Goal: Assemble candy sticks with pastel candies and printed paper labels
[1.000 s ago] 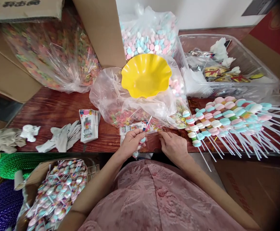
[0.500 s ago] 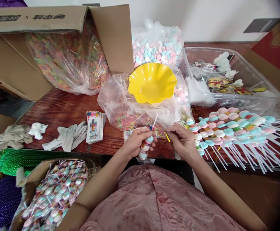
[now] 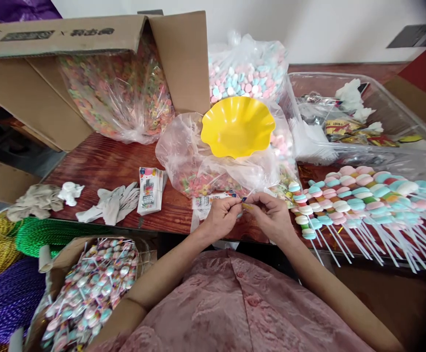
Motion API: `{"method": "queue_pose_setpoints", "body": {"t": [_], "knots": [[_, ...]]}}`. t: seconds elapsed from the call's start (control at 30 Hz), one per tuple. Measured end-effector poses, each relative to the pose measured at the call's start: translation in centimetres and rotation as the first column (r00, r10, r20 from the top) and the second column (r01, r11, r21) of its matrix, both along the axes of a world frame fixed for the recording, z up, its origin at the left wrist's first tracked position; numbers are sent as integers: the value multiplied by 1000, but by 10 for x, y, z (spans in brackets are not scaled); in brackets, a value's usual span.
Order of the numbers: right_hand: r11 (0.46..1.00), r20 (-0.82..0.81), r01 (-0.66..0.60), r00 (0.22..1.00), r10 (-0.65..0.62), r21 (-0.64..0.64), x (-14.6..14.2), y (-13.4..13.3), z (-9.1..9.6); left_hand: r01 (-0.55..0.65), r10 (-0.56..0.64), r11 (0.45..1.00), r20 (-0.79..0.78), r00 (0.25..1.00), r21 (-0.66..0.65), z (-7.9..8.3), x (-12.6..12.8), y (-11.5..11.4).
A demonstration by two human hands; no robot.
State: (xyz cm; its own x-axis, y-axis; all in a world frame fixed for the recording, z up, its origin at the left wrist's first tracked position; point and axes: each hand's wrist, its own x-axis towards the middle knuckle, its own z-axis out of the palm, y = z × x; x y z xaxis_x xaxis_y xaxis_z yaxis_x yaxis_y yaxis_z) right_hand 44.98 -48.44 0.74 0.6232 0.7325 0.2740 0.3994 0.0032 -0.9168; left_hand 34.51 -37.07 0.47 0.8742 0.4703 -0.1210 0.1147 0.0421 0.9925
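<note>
My left hand (image 3: pixel 221 219) is closed around the gathered neck of a wrapped marshmallow candy stick (image 3: pixel 240 213). Most of that candy is hidden behind the fingers. Pressed against it from the other side, my right hand (image 3: pixel 271 216) pinches a thin gold twist tie (image 3: pixel 247 206) at the neck. Just behind both hands lies a printed wrapper (image 3: pixel 202 202) on the table. To the right is a pile of unwrapped marshmallow skewers (image 3: pixel 359 195), their white sticks pointing toward the front edge.
A yellow scalloped bowl (image 3: pixel 238 127) sits on clear candy bags. Left of it stand a wrapper stack (image 3: pixel 150 193), gloves (image 3: pixel 114 204) and an open carton (image 3: pixel 180 58). A box of wrapped candy (image 3: pixel 92 283) is low left; a clear plastic bin (image 3: pixel 414 115) is back right.
My right hand has moved left to meet my left hand, bringing the twist tie onto the wrapper's neck. The candy that hung below my left hand is now mostly hidden. The view has shifted slightly.
</note>
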Motion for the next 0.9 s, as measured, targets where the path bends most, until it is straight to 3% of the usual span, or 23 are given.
{"method": "queue_pose_setpoints", "body": {"t": [0.1,0.2,0.27,0.37,0.47,0.57,0.67,0.77,0.83,0.9], "knots": [[999,-103,16,995,-12,36,-2,4,-2,28,-49,960,70,996,278,7,-3,2],[998,-110,36,993,-31,52,-3,7,-5,75,-98,956,67,993,283,9,-7,4],[997,-63,53,997,-50,51,-4,7,-7,88,-102,978,65,993,190,6,-8,5],[997,104,67,992,-72,43,-5,6,-8,48,-39,994,82,996,-102,-3,-7,5],[994,310,102,945,-108,36,-8,6,-7,-59,91,918,65,994,-392,-10,-3,4],[989,346,136,927,-145,50,-12,4,-8,-116,146,851,19,989,-512,-13,-1,4],[988,210,145,966,-153,54,-14,0,-14,-112,130,878,8,991,-466,-16,-1,6],[996,3,83,997,-83,-19,-9,-5,-19,-76,95,954,52,994,-290,-15,-2,7],[995,-180,-61,983,46,-83,-2,-6,-18,-28,41,977,54,998,-213,-11,-4,7],[950,-386,-300,889,247,-85,5,-8,-12,41,-40,962,8,999,-270,-4,-8,6]]}}
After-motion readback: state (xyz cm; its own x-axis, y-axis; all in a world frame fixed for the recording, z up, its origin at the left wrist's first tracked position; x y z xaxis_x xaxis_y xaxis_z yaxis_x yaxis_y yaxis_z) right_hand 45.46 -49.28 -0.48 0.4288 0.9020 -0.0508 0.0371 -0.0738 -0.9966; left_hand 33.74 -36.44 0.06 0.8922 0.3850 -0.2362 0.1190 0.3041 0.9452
